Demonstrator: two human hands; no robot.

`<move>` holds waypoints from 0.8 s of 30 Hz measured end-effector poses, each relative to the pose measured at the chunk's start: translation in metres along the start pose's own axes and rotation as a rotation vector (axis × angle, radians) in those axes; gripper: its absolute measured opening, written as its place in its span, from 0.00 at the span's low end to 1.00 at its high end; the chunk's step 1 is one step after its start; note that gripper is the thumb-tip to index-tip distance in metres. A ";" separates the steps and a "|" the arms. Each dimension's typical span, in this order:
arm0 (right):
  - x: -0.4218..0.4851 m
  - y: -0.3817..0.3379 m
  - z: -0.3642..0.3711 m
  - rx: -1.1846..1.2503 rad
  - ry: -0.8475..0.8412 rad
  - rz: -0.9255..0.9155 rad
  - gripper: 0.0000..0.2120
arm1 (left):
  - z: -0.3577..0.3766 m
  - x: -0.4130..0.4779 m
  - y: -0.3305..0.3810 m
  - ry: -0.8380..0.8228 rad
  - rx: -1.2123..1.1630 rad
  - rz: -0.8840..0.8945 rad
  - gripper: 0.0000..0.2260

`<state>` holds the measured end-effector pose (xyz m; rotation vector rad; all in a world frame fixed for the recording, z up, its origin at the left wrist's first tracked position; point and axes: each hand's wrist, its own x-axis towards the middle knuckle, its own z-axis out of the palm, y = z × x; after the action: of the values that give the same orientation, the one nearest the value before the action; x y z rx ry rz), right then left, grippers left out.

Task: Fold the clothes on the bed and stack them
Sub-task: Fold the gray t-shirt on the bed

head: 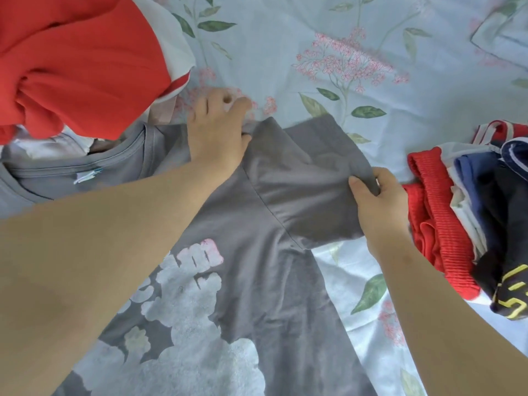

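On the flowered bed sheet (285, 38), seen from the head camera, a grey T-shirt (257, 281) lies spread with its pale print facing up. Its body runs toward the near edge of the bed and its collar (71, 167) points toward the left side. The left hand (217, 132) reaches across the chest and rests on the shoulder by the sleeve seam. Its fingers are bent over the shirt's far edge, and whether they hold any cloth cannot be told. The sleeve (300, 172) stretches out toward the right side of the bed. The right hand (380, 201) pinches its hem between thumb and fingers and lifts that corner slightly off the sheet. Toward the far left corner lies a loose red garment (80, 67) with white cloth under it, just beyond the collar. At the right edge sits a stack of folded clothes (428, 212), just beside the right hand. It has red ribbed fabric nearest the hand, then navy, white and black pieces, one with yellow lettering.
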<state>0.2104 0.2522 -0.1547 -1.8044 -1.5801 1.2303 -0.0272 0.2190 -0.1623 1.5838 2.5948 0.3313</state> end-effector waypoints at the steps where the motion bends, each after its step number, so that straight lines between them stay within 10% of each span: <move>1: -0.003 0.001 0.002 0.012 -0.022 0.035 0.02 | 0.002 -0.007 0.000 0.039 -0.004 -0.047 0.21; 5: -0.005 -0.002 0.005 0.282 -0.094 0.361 0.05 | 0.017 -0.046 -0.010 0.115 -0.081 -0.019 0.18; 10: -0.012 -0.040 0.002 0.820 -0.419 0.570 0.10 | 0.034 -0.071 -0.027 -0.253 0.045 0.129 0.26; 13: -0.027 -0.073 0.015 0.868 -0.581 0.460 0.13 | 0.012 -0.068 -0.029 -0.169 -0.572 -0.072 0.20; 18: -0.063 -0.099 0.077 0.201 -0.884 -0.087 0.26 | -0.031 -0.087 -0.072 0.005 -1.809 -1.100 0.22; 24: -0.106 -0.066 0.126 -0.667 -1.069 -0.429 0.29 | -0.037 -0.128 -0.094 -0.274 -1.668 -1.014 0.24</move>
<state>0.0749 0.1411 -0.1311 -0.9116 -3.0468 1.6685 -0.0569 0.0587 -0.1526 -0.2254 1.4525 1.3824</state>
